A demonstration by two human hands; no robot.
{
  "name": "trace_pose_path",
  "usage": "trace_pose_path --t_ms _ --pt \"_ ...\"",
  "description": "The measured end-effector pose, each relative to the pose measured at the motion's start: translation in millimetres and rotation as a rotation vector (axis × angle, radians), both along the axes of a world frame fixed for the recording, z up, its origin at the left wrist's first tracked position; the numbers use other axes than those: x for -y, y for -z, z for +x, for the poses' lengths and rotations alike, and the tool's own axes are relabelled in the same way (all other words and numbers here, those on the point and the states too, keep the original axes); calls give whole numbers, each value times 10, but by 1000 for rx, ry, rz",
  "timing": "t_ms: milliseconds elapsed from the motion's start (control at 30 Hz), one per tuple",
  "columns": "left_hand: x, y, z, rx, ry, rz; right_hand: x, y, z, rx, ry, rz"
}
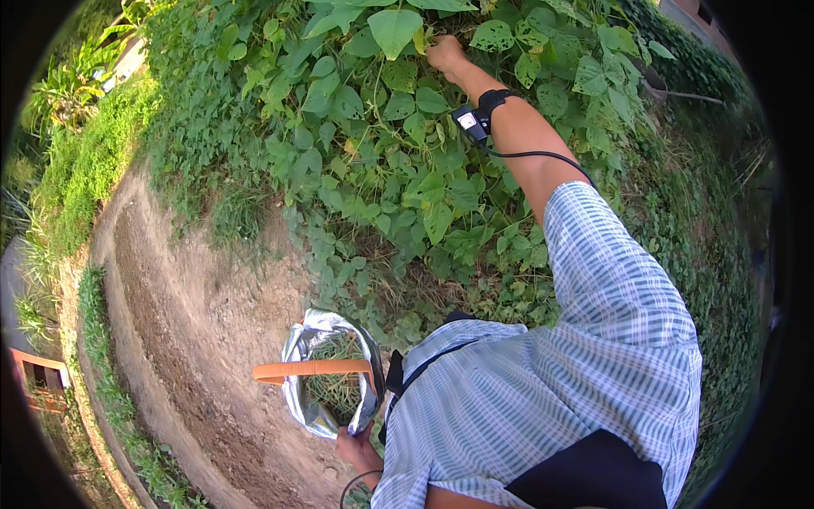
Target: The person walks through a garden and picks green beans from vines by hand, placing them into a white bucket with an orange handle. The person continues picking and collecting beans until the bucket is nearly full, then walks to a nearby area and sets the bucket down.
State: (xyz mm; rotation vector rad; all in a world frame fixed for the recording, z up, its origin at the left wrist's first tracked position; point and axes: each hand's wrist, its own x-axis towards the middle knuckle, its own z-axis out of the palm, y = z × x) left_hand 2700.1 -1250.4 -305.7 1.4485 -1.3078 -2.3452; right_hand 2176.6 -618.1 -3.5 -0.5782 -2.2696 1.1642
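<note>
My right hand (447, 56) reaches in among the bean-like vines (407, 146) at the top, knuckles bent, beside a yellowish leaf. Leaves hide its fingertips, so whether it holds anything cannot be told. Low in the picture, my left hand (358, 448) grips the near rim of a silver foil-lined bag (294, 399). An orange strap handle (318, 367) arches over the bag's mouth. Inside lies a heap of slender green pods or stems (337, 382). A black device (472, 124) with a cable is strapped to my right forearm.
Bare soil with a shallow furrow (165, 343) runs along the left, edged by a row of low green plants (105, 356). Dry stalks lie under the vines. A structure with an orange frame (41, 375) stands at the far left. A thin stick (696, 97) juts out at upper right.
</note>
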Motion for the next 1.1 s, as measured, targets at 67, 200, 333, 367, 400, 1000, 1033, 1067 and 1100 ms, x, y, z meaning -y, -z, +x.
trace_pose_path --t_ms 67,200,333,367,400,1000,1033,1067,1100 --pt "50 135 61 24 27 -75 -39 45 -111 -138 26 -55" --pt "252 324 297 -50 631 -696 -125 38 -149 -212 -67 -70" --pt "405 442 360 51 849 -914 -111 -106 138 -189 -403 -552" --pt "402 462 352 19 801 -975 -100 -164 238 -130 -444 -608" --pt "405 466 331 -21 776 -1010 -39 -177 321 -149 -485 -624" --pt "-413 -394 -693 59 129 -30 507 -115 1265 119 -301 -636" --pt "-395 -353 -712 38 163 -4 545 -73 1287 107 -251 -488" --pt "-379 -318 -726 51 149 -7 576 -38 1308 166 -143 -112" --pt "-357 -252 -738 64 134 -11 604 -26 1322 192 -118 20"
